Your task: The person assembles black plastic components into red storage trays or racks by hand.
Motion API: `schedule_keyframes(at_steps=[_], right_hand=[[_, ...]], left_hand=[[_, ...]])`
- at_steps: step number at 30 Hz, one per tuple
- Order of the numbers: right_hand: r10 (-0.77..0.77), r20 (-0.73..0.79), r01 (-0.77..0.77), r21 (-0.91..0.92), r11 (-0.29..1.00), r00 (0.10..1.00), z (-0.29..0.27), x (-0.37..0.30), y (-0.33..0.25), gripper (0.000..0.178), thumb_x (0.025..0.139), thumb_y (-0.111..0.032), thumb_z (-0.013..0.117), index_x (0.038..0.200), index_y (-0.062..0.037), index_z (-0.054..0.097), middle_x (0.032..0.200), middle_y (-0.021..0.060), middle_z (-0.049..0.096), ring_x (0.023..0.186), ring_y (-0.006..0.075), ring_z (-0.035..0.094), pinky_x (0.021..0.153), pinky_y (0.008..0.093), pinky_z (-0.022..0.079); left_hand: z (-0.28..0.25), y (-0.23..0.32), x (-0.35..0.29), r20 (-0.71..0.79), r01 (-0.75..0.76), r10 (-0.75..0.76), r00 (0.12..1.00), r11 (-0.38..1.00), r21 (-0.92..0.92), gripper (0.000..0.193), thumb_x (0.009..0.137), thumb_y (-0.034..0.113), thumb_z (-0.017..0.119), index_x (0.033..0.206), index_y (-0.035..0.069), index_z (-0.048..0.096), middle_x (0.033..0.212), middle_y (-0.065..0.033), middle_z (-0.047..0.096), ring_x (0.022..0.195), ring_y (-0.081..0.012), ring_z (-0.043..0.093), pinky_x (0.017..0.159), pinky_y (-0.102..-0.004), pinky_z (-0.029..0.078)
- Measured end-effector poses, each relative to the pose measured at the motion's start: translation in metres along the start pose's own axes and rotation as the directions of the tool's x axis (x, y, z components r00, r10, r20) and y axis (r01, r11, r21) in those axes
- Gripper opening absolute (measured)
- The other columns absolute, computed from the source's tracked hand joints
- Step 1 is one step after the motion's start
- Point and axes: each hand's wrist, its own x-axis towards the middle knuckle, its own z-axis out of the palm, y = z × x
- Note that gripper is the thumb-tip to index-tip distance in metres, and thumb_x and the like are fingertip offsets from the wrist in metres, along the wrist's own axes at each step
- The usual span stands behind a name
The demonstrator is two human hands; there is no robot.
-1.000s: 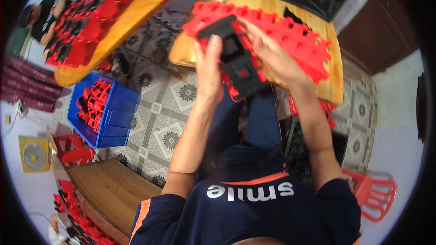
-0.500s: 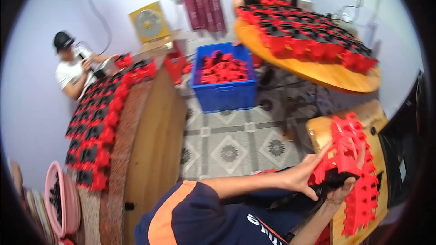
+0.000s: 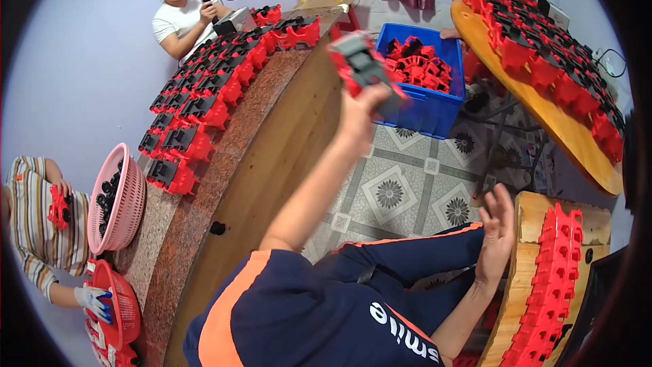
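My left hand (image 3: 360, 112) is stretched out over the gap between the stone-topped counter and the blue crate. It grips a red plastic part with a dark grey-black piece on it (image 3: 363, 61), slightly blurred by motion. My right hand (image 3: 498, 241) is raised beside the wooden board (image 3: 598, 221), its fingers apart and nothing in them. On that board stands a long row of red plastic shells (image 3: 547, 278), pressed close together. Similar red-and-black parts (image 3: 204, 105) sit in rows on the counter (image 3: 234, 88) to my left.
The blue crate (image 3: 424, 112) holds loose red parts. More red-and-black parts cover an orange wooden table (image 3: 543, 115) at the right. A pink basket (image 3: 129, 204) of black pieces and a red basket (image 3: 129, 306) stand at the left. Three other people are around the counter and table.
My left hand has swung up and left with the part, away from the wooden board. The right hand has let go of it and opened. The view has turned left.
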Motion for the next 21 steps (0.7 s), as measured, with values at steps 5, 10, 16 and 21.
schedule_keyframes(at_steps=[5,10,16,21], right_hand=[[0.174,0.114,-0.178,0.024,0.984,0.978,0.012,-0.015,0.037,0.041,0.094,-0.016,0.063,0.131,0.0014,0.054,0.126,0.0094,0.059,0.113,0.0159,0.056,0.096,0.028,0.044],[0.279,0.125,-0.281,0.002,0.96,0.952,0.026,-0.008,0.038,0.034,0.094,-0.009,0.062,0.125,0.0025,0.058,0.117,0.0096,0.063,0.108,0.0166,0.059,0.096,0.0286,0.045],[0.293,0.195,-0.29,-0.046,0.956,0.936,0.045,0.002,0.043,0.035,0.093,-0.009,0.063,0.124,0.0044,0.057,0.115,0.0102,0.064,0.105,0.0148,0.06,0.091,0.0271,0.048],[0.441,0.094,-0.428,-0.127,0.895,0.893,0.032,-0.016,0.073,0.034,0.091,-0.006,0.062,0.123,0.0057,0.057,0.114,0.0141,0.065,0.104,0.0179,0.062,0.091,0.0284,0.049]], left_hand=[[-0.123,0.042,0.082,-0.428,0.108,-0.05,0.903,0.988,0.114,0.045,0.08,0.031,0.07,0.117,0.009,0.058,0.112,-0.012,0.064,0.103,-0.0275,0.062,0.096,-0.0504,0.044],[-0.115,0.047,0.069,-0.425,0.188,-0.123,0.897,0.975,0.115,0.052,0.078,0.044,0.072,0.119,0.016,0.059,0.117,-0.0056,0.062,0.116,-0.025,0.051,0.104,-0.0551,0.032],[-0.079,-0.022,0.092,-0.206,0.336,-0.358,0.911,0.932,-0.135,0.045,0.083,0.034,0.071,0.121,0.022,0.05,0.115,-0.0044,0.061,0.101,-0.0249,0.061,0.081,-0.0556,0.05],[-0.047,-0.046,0.22,-0.247,0.1,-0.133,0.96,0.985,-0.141,0.053,0.083,0.027,0.068,0.129,0.018,0.042,0.119,-0.0114,0.059,0.108,-0.0245,0.058,0.079,-0.0553,0.049]])
